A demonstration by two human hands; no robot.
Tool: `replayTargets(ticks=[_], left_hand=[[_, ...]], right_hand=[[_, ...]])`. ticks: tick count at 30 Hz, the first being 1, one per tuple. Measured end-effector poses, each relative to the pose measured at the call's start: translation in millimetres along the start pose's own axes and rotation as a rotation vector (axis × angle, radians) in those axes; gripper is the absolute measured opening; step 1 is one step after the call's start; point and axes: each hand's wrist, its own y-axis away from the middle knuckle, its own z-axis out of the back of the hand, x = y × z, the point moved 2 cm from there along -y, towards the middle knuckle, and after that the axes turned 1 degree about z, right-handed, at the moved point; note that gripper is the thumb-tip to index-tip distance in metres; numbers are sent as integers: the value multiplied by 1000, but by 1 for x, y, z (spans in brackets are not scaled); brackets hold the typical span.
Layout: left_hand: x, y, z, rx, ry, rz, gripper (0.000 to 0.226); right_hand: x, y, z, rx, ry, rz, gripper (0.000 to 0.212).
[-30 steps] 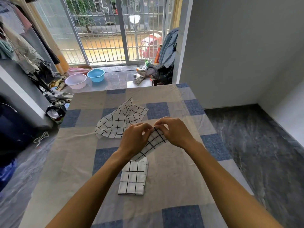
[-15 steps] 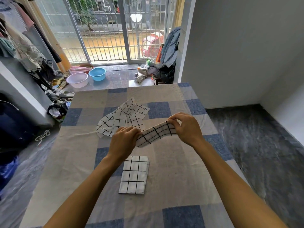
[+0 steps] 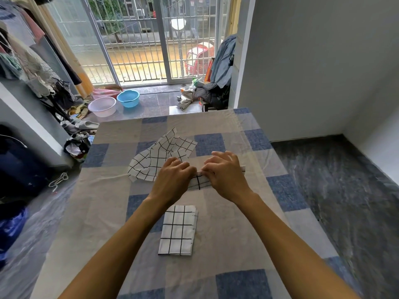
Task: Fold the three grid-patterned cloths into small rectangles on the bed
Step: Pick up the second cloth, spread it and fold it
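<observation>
Three cloths: grid-patterned, white with black lines, all laid on the bed (image 3: 216, 251), which is covered in a sheet of blue and beige squares.
Nearest cloth: a folded cloth (image 3: 178, 230) is seen as a small flat rectangle between the two forearms, near the middle of the bed, touched by neither hand.
Middle cloth: a narrow strip of cloth (image 3: 199, 180) is stretched between the hands just beyond the folded one; only a short stretch shows between the knuckles, and a thin end shows past the right hand.
Left hand (image 3: 172, 180): curled, palm down, its grip closed on the left end of the strip.
Right hand (image 3: 224, 174): thumb and fingers are pinched on the strip's upper edge, with the other fingers spread over it.
Far cloth: a crumpled cloth (image 3: 160, 157) is left unfolded and rumpled beyond and to the left of the left hand, partly hidden by it.
Floor beyond the bed: a pink basin (image 3: 102, 106) and a blue basin (image 3: 128, 98) are set side by side at far left.
Far end: a barred glass door (image 3: 138, 39) is seen, with clothes heaped on a chair (image 3: 216, 83) to its right.
</observation>
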Motion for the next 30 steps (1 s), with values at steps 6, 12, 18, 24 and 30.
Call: replayTargets(ticks=[6, 12, 18, 24, 30], left_hand=[[18, 11, 5, -47, 52, 129, 11], [24, 12, 6, -182, 529, 597, 18], [5, -4, -3, -95, 518, 474, 50], [8, -9, -3, -179, 521, 429, 13], [8, -15, 0, -152, 505, 341, 7]], right_hand=[[-21, 3, 7, -37, -174, -202, 14], [-38, 6, 21, -93, -630, -542, 13], [-32, 11, 22, -78, -927, -605, 10], [-37, 18, 19, -36, -1011, -629, 17], [-23, 7, 25, -9, -708, -434, 19]])
